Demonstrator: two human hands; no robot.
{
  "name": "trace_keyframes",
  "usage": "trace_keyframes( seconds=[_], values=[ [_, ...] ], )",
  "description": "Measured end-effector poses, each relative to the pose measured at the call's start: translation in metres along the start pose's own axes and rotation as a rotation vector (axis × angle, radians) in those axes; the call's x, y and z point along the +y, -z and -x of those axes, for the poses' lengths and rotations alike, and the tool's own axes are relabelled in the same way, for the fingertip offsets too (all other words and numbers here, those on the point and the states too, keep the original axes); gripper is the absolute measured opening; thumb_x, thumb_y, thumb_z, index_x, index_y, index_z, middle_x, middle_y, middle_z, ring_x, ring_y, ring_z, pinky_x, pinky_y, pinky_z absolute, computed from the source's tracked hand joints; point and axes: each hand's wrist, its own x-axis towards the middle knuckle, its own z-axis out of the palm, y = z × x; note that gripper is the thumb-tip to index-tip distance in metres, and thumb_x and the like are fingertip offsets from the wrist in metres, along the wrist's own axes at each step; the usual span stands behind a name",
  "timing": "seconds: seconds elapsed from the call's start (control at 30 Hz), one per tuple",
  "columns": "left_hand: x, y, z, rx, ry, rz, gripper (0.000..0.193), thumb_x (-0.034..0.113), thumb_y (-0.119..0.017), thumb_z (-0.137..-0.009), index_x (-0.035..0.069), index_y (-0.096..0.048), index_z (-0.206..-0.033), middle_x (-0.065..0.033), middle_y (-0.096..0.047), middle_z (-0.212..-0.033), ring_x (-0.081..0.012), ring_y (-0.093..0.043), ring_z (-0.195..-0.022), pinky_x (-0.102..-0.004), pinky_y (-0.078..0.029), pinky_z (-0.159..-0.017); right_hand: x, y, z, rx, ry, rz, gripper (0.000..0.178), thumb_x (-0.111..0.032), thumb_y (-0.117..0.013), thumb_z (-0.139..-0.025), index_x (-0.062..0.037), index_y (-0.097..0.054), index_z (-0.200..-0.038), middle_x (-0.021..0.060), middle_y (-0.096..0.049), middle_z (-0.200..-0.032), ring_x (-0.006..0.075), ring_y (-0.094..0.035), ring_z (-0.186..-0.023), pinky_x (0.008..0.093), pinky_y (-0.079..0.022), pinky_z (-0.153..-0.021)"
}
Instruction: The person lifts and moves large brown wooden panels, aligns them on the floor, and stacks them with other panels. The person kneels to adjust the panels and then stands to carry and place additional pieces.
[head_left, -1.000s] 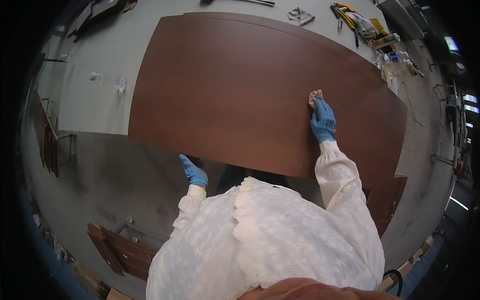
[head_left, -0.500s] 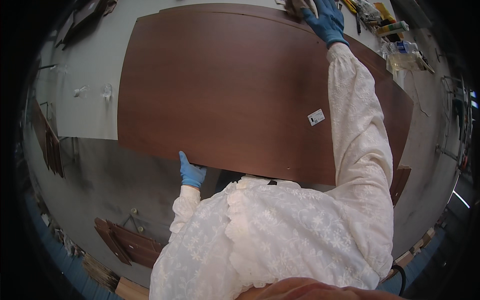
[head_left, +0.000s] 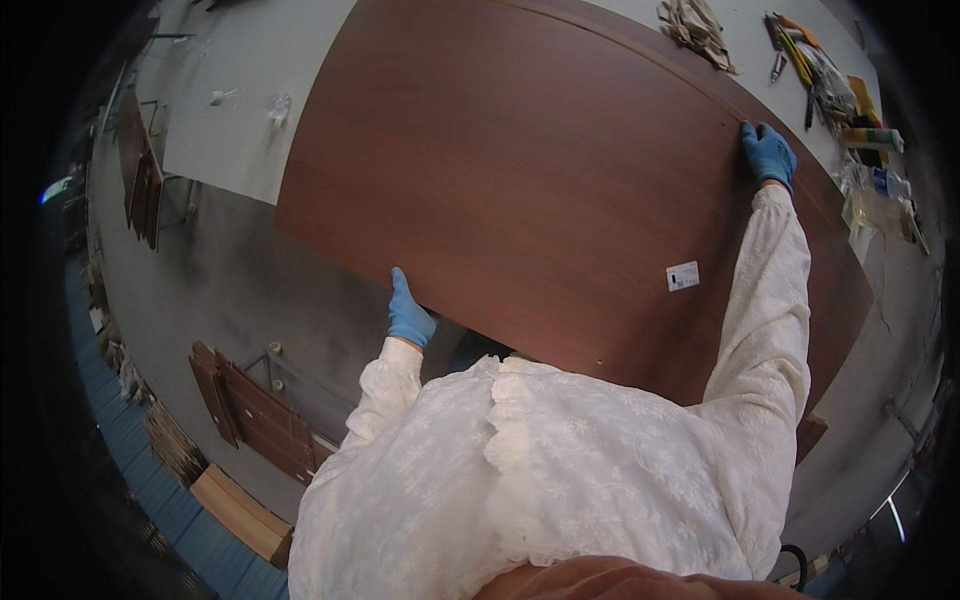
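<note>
Handling brown panel [head_left: 520, 200], which lies on the white table [head_left: 235, 125]. Left hand [head_left: 411, 315] at near edge, thumb on top, other fingers hidden, grip undetermined. Right hand [head_left: 770, 156] near far edge, fingers bent, closure unclear. Risk: uneven pull could slew panel, scuffing its underside. Table's far side: cloth [head_left: 695, 30], tools [head_left: 797, 58]. Grey floor [head_left: 245, 270]; brown boards [head_left: 268, 415] lower left.

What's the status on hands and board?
Left hand at near edge of brown board; right hand at far edge. White label on top. Rag beside far edge.
</note>
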Motion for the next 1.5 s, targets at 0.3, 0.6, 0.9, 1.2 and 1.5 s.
trace_keyframes(
  seconds=[0.3,0.6,0.9,1.2,1.5],
  values=[
    [-0.051,0.032,0.023,0.203,-0.107,0.071,0.076,0.065,-0.055,-0.099,0.013,-0.044,-0.153,-0.0065,-0.052,-0.153,-0.0298,-0.053,-0.135,-0.0463,-0.044,-0.112,-0.008,0.017,0.022,-0.054,0.054,0.088,0.057,-0.06,-0.046,-0.098,-0.0124,-0.075,-0.108,0.0179,-0.074,-0.113,0.0381,-0.07,-0.108,0.0498,-0.053,-0.091],
    [-0.056,0.037,0.018,0.264,-0.228,-0.172,0.08,0.063,-0.06,-0.097,0.009,-0.044,-0.153,-0.0142,-0.047,-0.156,-0.0319,-0.047,-0.141,-0.0463,-0.038,-0.117,-0.006,0.017,0.03,-0.053,0.078,0.073,0.055,-0.058,-0.048,-0.099,-0.0104,-0.073,-0.113,0.0181,-0.073,-0.113,0.0394,-0.068,-0.108,0.049,-0.052,-0.092],
    [0.019,-0.102,0.038,0.02,-1.371,-1.546,0.079,0.051,-0.066,-0.095,0.007,-0.041,-0.156,-0.0265,-0.026,-0.165,-0.0471,-0.023,-0.153,-0.0561,-0.023,-0.122,-0.074,-0.015,0.099,0.527,0.313,-0.033,0.054,-0.054,-0.058,-0.096,-0.0132,-0.065,-0.13,0.0129,-0.06,-0.144,0.0325,-0.053,-0.135,0.0528,-0.039,-0.109],
    [0.169,-0.201,-0.142,-0.47,-1.82,-1.937,0.072,0.056,-0.062,-0.093,0.012,-0.052,-0.149,-0.0164,-0.046,-0.158,-0.0361,-0.041,-0.147,-0.0482,-0.033,-0.12,-0.142,-0.022,0.135,0.469,0.385,-0.25,0.05,-0.048,-0.059,-0.099,-0.0125,-0.061,-0.134,0.0134,-0.05,-0.155,0.0334,-0.04,-0.148,0.0571,-0.024,-0.121],
    [0.329,0.22,-0.13,1.256,-0.625,-0.972,0.088,0.072,-0.051,-0.092,-0.011,-0.069,-0.115,-0.0334,-0.069,-0.118,-0.047,-0.068,-0.109,-0.0532,-0.055,-0.091,-0.148,-0.018,0.137,0.49,0.346,-0.209,0.05,-0.048,-0.063,-0.096,-0.0131,-0.062,-0.132,0.0122,-0.052,-0.154,0.0325,-0.042,-0.146,0.0549,-0.026,-0.12]
  ],
)
